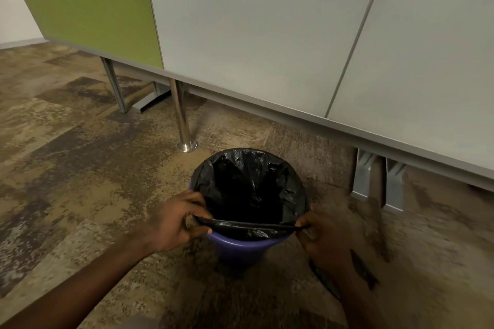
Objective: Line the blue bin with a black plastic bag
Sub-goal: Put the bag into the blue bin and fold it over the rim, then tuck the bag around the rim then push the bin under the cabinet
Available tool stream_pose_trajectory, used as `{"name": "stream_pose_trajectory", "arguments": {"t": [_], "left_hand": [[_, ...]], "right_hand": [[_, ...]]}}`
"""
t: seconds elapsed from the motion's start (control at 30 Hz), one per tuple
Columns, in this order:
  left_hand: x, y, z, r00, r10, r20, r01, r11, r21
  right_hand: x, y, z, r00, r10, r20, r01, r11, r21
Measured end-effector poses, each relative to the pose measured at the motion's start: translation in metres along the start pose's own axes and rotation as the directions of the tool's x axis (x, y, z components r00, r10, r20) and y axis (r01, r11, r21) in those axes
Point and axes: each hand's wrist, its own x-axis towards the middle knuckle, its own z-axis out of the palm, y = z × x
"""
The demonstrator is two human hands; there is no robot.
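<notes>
The blue bin stands on the carpet in the lower middle of the head view. A black plastic bag sits inside it, its mouth folded over the far and side parts of the rim. The bag's near edge is stretched into a taut band across the opening, above the near rim. My left hand pinches the left end of that band. My right hand pinches the right end. The bin's near wall shows bare blue below the band.
A grey and green partition runs behind the bin, its lower edge raised off the floor. A round metal leg stands just behind-left of the bin. Grey metal feet sit to the right. Patterned brown carpet spreads to the left.
</notes>
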Motion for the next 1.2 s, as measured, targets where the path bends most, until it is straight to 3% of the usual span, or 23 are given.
{"name": "stream_pose_trajectory", "arguments": {"t": [0.13, 0.43, 0.53, 0.7, 0.83, 1.0, 1.07, 1.13, 1.2], "left_hand": [[-0.009, -0.002, 0.009, 0.996, 0.057, 0.063, -0.066, 0.987, 0.145], [-0.015, -0.003, 0.016, 0.973, 0.227, -0.038, -0.206, 0.931, 0.301], [-0.02, -0.009, 0.02, 0.949, 0.308, -0.071, -0.261, 0.889, 0.376], [-0.026, -0.014, 0.03, 0.929, 0.332, -0.166, -0.242, 0.88, 0.408], [-0.027, -0.021, 0.035, 0.921, 0.359, -0.153, -0.275, 0.875, 0.399], [-0.04, -0.033, 0.045, 0.913, 0.386, -0.132, -0.304, 0.86, 0.409], [-0.043, -0.037, 0.045, 0.92, 0.371, -0.127, -0.294, 0.867, 0.402], [-0.043, -0.039, 0.044, 0.925, 0.349, -0.148, -0.273, 0.884, 0.38], [-0.043, -0.038, 0.045, 0.937, 0.256, -0.235, -0.197, 0.948, 0.25]], "right_hand": [[-0.008, 0.016, 0.01, 0.998, -0.039, -0.058, 0.038, 0.999, -0.026], [-0.021, 0.028, 0.033, 1.0, 0.008, -0.025, -0.007, 0.999, 0.05], [-0.023, 0.031, 0.038, 1.0, -0.027, 0.007, 0.027, 0.999, -0.031], [-0.028, 0.028, 0.043, 0.992, -0.114, -0.059, 0.107, 0.988, -0.116], [-0.032, 0.027, 0.045, 0.981, -0.142, -0.129, 0.126, 0.984, -0.122], [-0.048, 0.029, 0.065, 0.982, -0.159, -0.101, 0.124, 0.949, -0.289], [-0.055, 0.031, 0.071, 0.982, -0.144, -0.119, 0.111, 0.962, -0.251], [-0.058, 0.026, 0.074, 0.964, -0.135, -0.229, 0.101, 0.982, -0.157], [-0.055, 0.013, 0.074, 0.923, 0.042, -0.382, -0.017, 0.998, 0.068]]}}
